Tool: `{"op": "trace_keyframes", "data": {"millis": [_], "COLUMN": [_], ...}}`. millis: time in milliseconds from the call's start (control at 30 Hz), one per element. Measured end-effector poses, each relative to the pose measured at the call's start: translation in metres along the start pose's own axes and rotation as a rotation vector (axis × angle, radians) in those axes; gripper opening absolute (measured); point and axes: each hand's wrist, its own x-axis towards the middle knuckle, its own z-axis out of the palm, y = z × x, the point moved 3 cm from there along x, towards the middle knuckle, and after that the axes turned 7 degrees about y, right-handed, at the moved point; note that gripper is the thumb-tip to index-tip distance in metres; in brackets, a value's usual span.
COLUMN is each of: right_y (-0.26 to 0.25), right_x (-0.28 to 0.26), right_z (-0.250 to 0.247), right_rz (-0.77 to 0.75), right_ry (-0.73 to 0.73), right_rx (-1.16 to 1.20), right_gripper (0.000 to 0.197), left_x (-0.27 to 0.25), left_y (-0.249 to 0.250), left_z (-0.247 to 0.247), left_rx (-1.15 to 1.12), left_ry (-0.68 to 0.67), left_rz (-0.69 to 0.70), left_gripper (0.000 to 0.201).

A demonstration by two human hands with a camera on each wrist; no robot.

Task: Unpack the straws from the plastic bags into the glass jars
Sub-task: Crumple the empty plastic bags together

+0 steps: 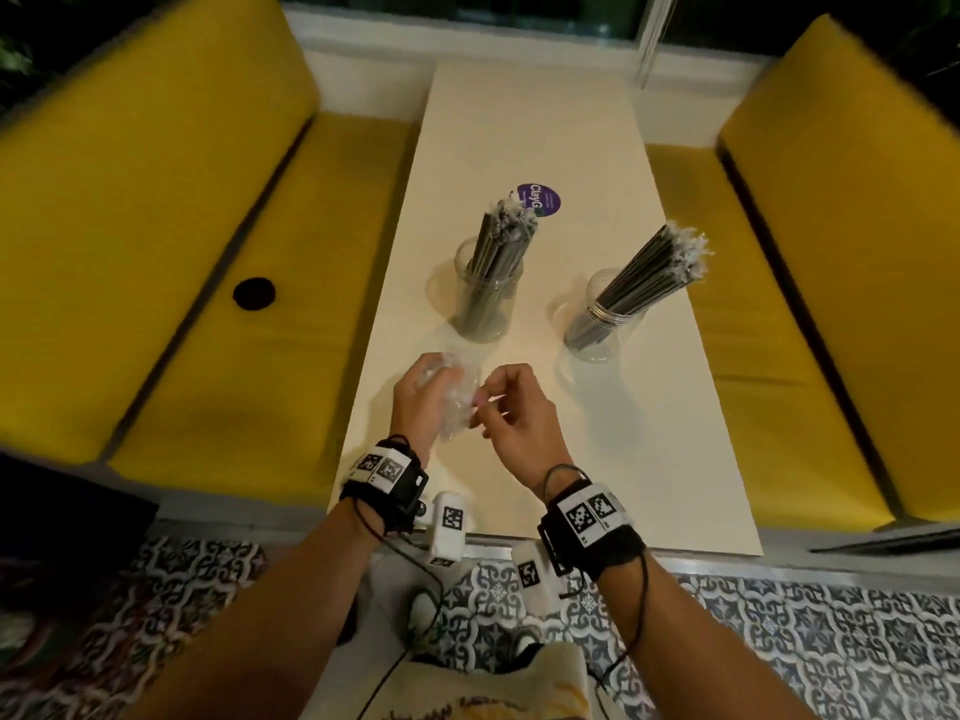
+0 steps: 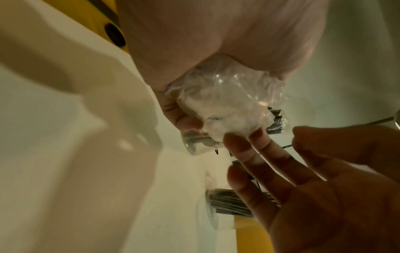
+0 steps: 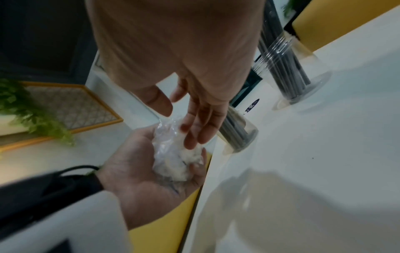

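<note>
Straws already stand bundled in both glass jars on the table, leaning up and away from the person; what is left is the crumpled plastic bag, a wad with no clear long axis, clenched in the left hand over the table's near left edge; the right hand sits just beside it, fingertips touching the wad; the left jar lies just beyond, nearer the left hand.
</note>
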Motion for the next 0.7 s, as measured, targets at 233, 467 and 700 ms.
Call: {"op": "trace_keyframes", "data": {"millis": [233, 467, 700], "right_y": [0.027, 0.083, 0.204], "right_x": [-0.049, -0.141, -0.187], "right_z": [0.021, 0.056, 0.061], "right_rz": [0.022, 0.055, 0.259], "right_ry": [-0.256, -0.645, -0.789], "right_rx": [-0.079, -0.114, -0.388], "right_gripper": [0.016, 0.025, 0.028], "left_x": [-0.057, -0.135, -0.137], "left_y": [-0.044, -0.144, -0.233], "left_z": [-0.059, -0.140, -0.220], "left_rx": [0.127, 0.258, 0.507], "left_ry": [0.265, 0.443, 0.539], "left_rz": [0.075, -0.094, -0.335], "left_gripper": [0.002, 0.013, 0.025]}}
